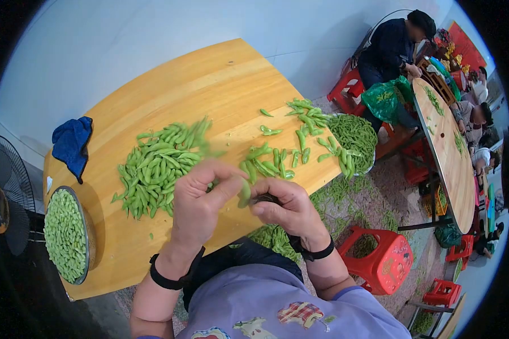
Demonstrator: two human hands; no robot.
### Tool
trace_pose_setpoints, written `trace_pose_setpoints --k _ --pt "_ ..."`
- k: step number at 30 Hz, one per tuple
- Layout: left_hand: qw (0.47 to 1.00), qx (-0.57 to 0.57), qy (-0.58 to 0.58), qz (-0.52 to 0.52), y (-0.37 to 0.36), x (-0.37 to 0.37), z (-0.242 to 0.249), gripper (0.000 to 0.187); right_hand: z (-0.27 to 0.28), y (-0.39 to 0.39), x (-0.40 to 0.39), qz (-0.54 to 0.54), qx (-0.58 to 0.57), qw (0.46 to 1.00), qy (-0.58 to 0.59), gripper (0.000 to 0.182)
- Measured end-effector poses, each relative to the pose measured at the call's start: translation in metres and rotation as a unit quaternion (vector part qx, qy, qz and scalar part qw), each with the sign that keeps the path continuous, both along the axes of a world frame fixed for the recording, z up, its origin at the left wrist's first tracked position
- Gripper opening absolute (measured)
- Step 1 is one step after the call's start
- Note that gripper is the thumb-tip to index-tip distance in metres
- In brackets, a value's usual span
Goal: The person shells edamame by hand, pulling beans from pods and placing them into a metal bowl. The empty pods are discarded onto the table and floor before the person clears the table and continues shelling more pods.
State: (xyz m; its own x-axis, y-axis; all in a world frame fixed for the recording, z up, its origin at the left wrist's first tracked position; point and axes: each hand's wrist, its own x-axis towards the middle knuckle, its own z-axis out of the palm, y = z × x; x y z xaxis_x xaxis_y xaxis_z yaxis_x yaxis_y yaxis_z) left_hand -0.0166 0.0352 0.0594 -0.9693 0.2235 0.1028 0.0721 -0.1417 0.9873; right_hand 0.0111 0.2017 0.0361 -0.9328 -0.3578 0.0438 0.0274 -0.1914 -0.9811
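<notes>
My left hand (203,200) is closed, pinching a green soybean pod (244,193) between thumb and fingers. Close to its right, my right hand (288,206) is curled around a small dark metal tool (266,199), mostly hidden by the fingers; its kind cannot be made out. The pod sits beside the tool's tip. Beyond my left hand lies a heap of soybean pods (158,166), with a blurred patch of green at its right edge. More loose pods (274,165) lie past my right hand. Both wrists wear black bands.
A metal bowl (87,237) of shelled beans stands at the left of the wooden table (220,68), near a blue cloth (72,144) and a fan (8,186). A full basin of pods (353,138) and a red stool (379,260) are at right. Other people sit around another table (452,164).
</notes>
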Motion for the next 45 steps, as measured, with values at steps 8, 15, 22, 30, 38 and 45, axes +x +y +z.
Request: trace_pose_setpoints --k 8,15,22,30,38,45 --pt "0.989 0.103 -0.100 -0.040 -0.003 0.004 -0.005 0.006 -0.010 -0.006 0.000 -0.018 0.018 0.996 0.084 0.013" --pt "0.968 0.158 -0.176 -0.081 -0.013 0.007 -0.012 0.007 0.001 0.001 0.008 0.013 0.000 1.000 -0.019 0.013" --pt "0.893 0.274 -0.238 -0.266 -0.019 0.003 -0.031 0.016 -0.009 0.004 0.004 0.209 -0.240 0.924 -0.212 0.015" --pt "0.991 0.008 -0.111 -0.078 -0.003 0.013 -0.029 0.022 0.002 -0.015 0.015 -0.126 0.259 0.940 0.184 0.014" --pt "0.955 0.190 -0.211 -0.089 0.000 0.017 -0.042 0.017 0.001 -0.008 0.012 -0.073 -0.044 0.982 -0.170 0.009" --pt "0.897 0.303 -0.321 -0.012 0.016 0.018 -0.046 0.019 -0.020 -0.032 0.016 -0.265 0.239 0.914 0.192 0.012"
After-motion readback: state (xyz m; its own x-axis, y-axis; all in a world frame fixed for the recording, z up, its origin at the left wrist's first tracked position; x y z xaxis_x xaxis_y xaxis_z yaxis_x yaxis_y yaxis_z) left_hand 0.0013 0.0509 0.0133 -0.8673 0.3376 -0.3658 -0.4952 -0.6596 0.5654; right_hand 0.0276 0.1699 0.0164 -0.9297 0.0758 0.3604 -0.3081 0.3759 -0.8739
